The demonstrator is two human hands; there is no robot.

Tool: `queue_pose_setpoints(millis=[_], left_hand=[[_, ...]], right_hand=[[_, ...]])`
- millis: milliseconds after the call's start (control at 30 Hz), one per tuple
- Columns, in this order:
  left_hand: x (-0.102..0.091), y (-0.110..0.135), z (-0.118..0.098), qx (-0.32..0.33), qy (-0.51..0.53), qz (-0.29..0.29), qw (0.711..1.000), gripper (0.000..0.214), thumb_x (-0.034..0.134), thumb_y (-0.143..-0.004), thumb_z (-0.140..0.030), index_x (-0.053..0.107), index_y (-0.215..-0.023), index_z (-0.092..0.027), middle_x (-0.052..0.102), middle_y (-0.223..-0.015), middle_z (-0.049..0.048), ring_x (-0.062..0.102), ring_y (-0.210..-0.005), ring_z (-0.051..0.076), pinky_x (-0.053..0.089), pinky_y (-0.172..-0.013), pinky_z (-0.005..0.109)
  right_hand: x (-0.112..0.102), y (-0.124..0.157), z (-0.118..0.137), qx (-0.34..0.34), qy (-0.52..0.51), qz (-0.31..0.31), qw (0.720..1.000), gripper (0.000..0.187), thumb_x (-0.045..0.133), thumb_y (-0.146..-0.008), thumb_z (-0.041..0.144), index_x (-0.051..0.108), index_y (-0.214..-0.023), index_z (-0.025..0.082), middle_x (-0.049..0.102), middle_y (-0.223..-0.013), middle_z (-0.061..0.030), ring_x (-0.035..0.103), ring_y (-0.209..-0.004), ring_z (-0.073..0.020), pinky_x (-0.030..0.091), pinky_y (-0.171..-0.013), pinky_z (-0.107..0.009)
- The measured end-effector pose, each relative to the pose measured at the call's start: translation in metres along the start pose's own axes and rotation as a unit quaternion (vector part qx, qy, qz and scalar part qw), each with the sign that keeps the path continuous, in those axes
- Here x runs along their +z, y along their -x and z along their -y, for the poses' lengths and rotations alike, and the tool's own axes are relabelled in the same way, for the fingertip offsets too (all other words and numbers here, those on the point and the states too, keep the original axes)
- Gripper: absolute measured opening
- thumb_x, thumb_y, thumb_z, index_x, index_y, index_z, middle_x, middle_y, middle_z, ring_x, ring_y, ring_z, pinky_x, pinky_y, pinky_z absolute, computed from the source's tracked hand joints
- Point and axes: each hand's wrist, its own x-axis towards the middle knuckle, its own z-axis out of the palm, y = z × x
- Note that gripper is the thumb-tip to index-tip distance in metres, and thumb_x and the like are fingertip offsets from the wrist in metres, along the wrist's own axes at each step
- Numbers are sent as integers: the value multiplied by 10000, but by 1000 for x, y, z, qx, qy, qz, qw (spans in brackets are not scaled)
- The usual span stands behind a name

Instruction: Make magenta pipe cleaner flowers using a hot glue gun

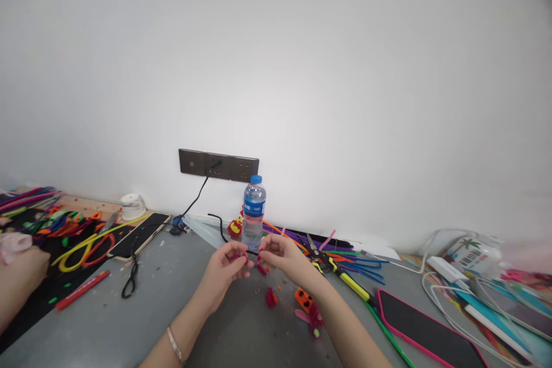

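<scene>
In front of the water bottle (253, 213), my left hand (226, 270) is closed in a pinch, with dark red fuzzy material at its fingertips. My right hand (282, 256) faces it, thumb and fingers pinched on a black pipe cleaner (253, 252) that spans the short gap between the hands. A bit of dark red also shows at my right fingertips. Another black pipe cleaner length (221, 224) rises behind my left hand; whether it is the same piece is hidden. Below lie a dark red fuzzy piece (271, 298), an orange spotted piece (303, 299) and a dark red figure (315, 317).
Pliers (349, 284) and colourful pipe cleaners (362, 267) lie right, beside a pink-edged phone (425, 328). Left are another phone (140, 236), a red marker (81, 290), orange-handled scissors (100, 247) and a black cable (129, 282). Another person's hand (26, 267) works at far left.
</scene>
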Motion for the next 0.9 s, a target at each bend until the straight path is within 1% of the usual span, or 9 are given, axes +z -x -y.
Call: queue_pose_setpoints(millis=[67,133,233,300,467,600,733,833,900], left_hand=[[0,0,1,1,-10,3,1000,254,807,-618,-301,662,-772,-161,647,-778,13,645,-728,154,512,-607,226],[0,0,1,3,-17,4,1000,257,818,-604,-292,674,-768,-156,667,-791,20,652,-742,154,511,-631,223],[1,-2,1,-1,-11,1,1000,365,836,-577,-296,678,-879,-166,695,-775,20,660,-689,147,508,-623,226],[1,-3,-1,-5,-1,-10,1000,429,850,-552,-311,664,-911,-168,702,-736,13,655,-627,137,502,-592,225],[0,-4,-2,6,-2,-32,999,373,838,-563,-354,658,-813,-145,676,-632,2,613,-550,112,488,-551,214],[-2,-5,1,23,-7,-28,999,377,828,-583,-313,651,-879,-160,684,-701,5,630,-623,132,504,-599,233],[-5,-6,5,50,-44,-12,998,314,808,-607,-243,656,-872,-169,688,-795,23,636,-761,159,500,-662,235],[-5,-7,6,60,-60,2,996,375,790,-626,-232,636,-965,-183,697,-792,23,637,-775,167,492,-690,248],[-5,-6,6,64,-61,13,996,445,782,-636,-230,606,-1043,-193,705,-783,18,642,-764,165,487,-714,260]], right_hand=[[0,1,0,-2,4,10,1000,76,611,-746,197,540,-771,184,567,-616,40,535,-519,-110,407,-532,-235],[0,1,-1,-7,13,12,1000,73,605,-745,177,535,-763,188,556,-618,45,530,-525,-109,406,-540,-235],[-1,2,0,-9,15,5,1000,82,614,-740,174,533,-749,187,559,-633,42,520,-531,-106,393,-535,-229],[-2,2,1,-3,5,8,1000,93,626,-739,188,534,-749,184,563,-630,40,515,-534,-107,391,-537,-231],[-5,5,8,16,-13,26,999,150,665,-757,280,564,-770,170,568,-650,28,515,-554,-109,390,-560,-237],[-6,7,11,5,0,39,999,200,665,-780,350,590,-776,164,558,-654,25,494,-569,-107,386,-570,-235],[-6,6,11,-8,25,20,999,241,669,-770,398,591,-756,170,550,-644,21,502,-580,-117,385,-567,-236],[-4,4,10,-6,23,0,1000,248,675,-755,404,584,-743,174,545,-626,26,503,-557,-114,381,-548,-236],[-3,3,9,3,12,-5,1000,226,685,-739,372,577,-736,173,545,-612,33,499,-526,-106,376,-534,-235]])
